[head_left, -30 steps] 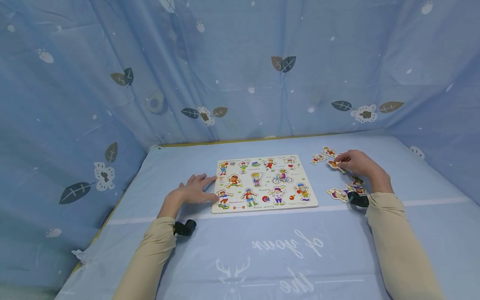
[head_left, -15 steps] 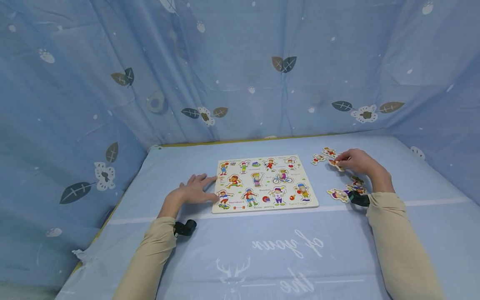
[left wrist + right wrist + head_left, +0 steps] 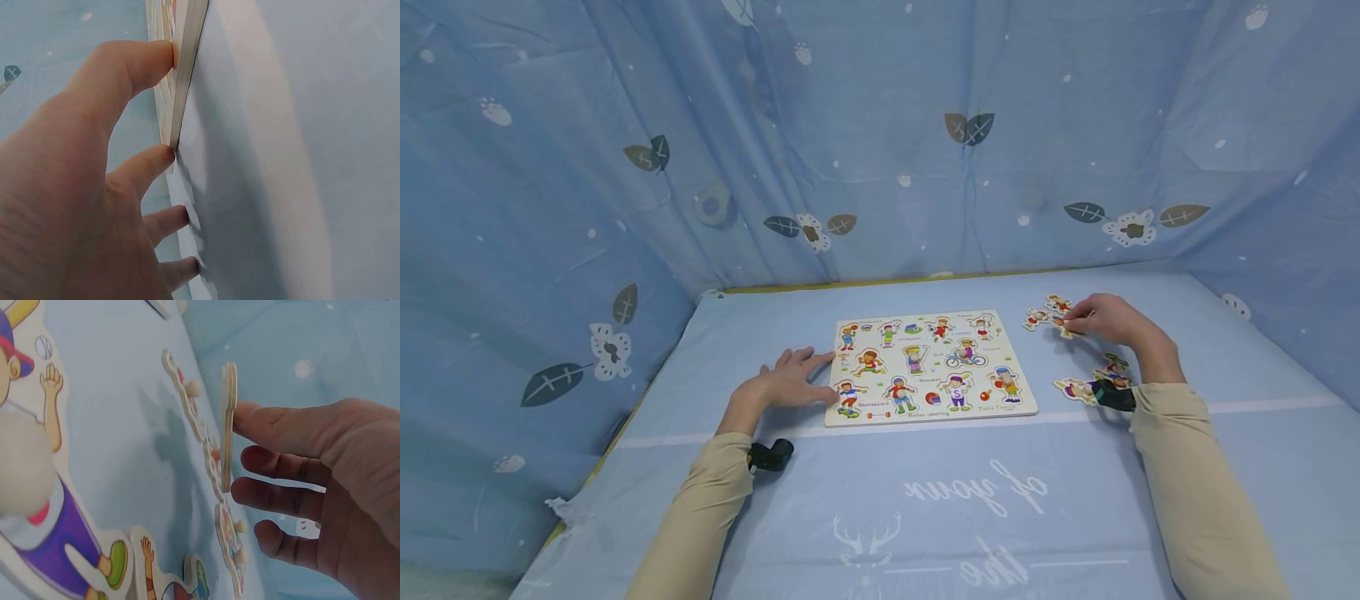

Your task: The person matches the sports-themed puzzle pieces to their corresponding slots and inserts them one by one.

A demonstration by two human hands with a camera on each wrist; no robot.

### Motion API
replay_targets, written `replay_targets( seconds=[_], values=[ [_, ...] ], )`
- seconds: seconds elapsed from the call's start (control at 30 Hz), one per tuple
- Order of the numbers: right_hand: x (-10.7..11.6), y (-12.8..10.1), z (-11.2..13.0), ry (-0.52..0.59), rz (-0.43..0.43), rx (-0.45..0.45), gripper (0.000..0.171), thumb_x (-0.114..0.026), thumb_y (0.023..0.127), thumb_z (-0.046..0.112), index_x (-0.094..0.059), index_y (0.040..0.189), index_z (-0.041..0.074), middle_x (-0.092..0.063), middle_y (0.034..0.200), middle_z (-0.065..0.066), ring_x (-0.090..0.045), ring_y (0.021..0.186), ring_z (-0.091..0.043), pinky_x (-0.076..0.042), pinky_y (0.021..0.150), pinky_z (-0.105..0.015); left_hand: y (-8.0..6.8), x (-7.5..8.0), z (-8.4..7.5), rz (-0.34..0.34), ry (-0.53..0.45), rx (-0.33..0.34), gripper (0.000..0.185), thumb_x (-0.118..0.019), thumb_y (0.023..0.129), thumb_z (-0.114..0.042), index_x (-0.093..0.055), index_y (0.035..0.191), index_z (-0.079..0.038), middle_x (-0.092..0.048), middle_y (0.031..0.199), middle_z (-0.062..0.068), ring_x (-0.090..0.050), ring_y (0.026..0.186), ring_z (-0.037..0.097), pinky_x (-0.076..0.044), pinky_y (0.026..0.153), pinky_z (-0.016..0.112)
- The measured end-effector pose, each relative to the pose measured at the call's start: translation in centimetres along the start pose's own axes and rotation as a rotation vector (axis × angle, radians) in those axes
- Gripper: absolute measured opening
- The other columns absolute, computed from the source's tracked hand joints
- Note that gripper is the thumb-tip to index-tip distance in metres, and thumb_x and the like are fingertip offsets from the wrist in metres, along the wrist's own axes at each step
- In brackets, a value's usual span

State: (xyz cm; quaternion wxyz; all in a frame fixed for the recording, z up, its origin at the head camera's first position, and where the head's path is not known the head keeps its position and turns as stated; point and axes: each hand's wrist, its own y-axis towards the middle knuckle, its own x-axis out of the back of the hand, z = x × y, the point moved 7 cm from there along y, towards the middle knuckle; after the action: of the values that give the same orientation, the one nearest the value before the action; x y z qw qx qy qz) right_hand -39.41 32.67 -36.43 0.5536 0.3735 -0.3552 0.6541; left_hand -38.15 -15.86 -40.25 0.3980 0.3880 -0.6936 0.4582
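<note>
A flat wooden puzzle board (image 3: pixel 891 358) with printed figures of children at sport lies mid-table. At its left edge is my left hand (image 3: pixel 786 379), fingers spread; the thumb (image 3: pixel 164 56) touches the board's top and the index fingertip its edge in the left wrist view. My right hand (image 3: pixel 1112 321) pinches a thin wooden puzzle piece (image 3: pixel 229 431) by thumb and fingers, seen edge-on and raised off the table in the right wrist view. Close by lie more knobbed figure pieces (image 3: pixel 1037 318). Its printed face is mostly turned from the right wrist camera.
Under my right wrist lie further pieces, one a purple-trousered baseball player (image 3: pixel 53 519) with a round knob. A blue cloth covers the table (image 3: pixel 970 533). Blue patterned curtains (image 3: pixel 880 150) rise behind and at the sides. Black wrist cameras (image 3: pixel 771 456) sit on both wrists.
My right hand has shifted slightly up and left, lifting the puzzle piece from among the others. The left hand and the board have stayed in place.
</note>
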Motion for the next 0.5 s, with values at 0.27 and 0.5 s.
replay_targets(
  seconds=[0.27, 0.5],
  values=[
    [-0.4, 0.5, 1.3, -0.020, 0.001, 0.024, 0.031, -0.064, 0.095, 0.017, -0.068, 0.109, -0.010, -0.066, 0.097, -0.019, -0.054, 0.085, -0.029, -0.044, 0.073, -0.040, -0.1, 0.0, -0.1, 0.000, 0.004, -0.007, 0.087, -0.062, 0.087, -0.060, -0.026, 0.158, -0.026, -0.014, 0.164, 0.017, -0.003, 0.150, 0.047, -0.007, 0.111, 0.075],
    [-0.6, 1.0, 2.7, -0.048, -0.001, 0.064, 0.029, -0.066, 0.095, 0.020, -0.072, 0.106, -0.006, -0.065, 0.098, -0.017, -0.053, 0.085, -0.027, -0.044, 0.072, -0.039, -0.1, 0.0, -0.1, 0.000, 0.009, 0.000, 0.086, -0.061, 0.087, -0.060, -0.026, 0.158, -0.026, -0.014, 0.165, 0.016, -0.003, 0.150, 0.046, -0.007, 0.112, 0.075]
  ],
)
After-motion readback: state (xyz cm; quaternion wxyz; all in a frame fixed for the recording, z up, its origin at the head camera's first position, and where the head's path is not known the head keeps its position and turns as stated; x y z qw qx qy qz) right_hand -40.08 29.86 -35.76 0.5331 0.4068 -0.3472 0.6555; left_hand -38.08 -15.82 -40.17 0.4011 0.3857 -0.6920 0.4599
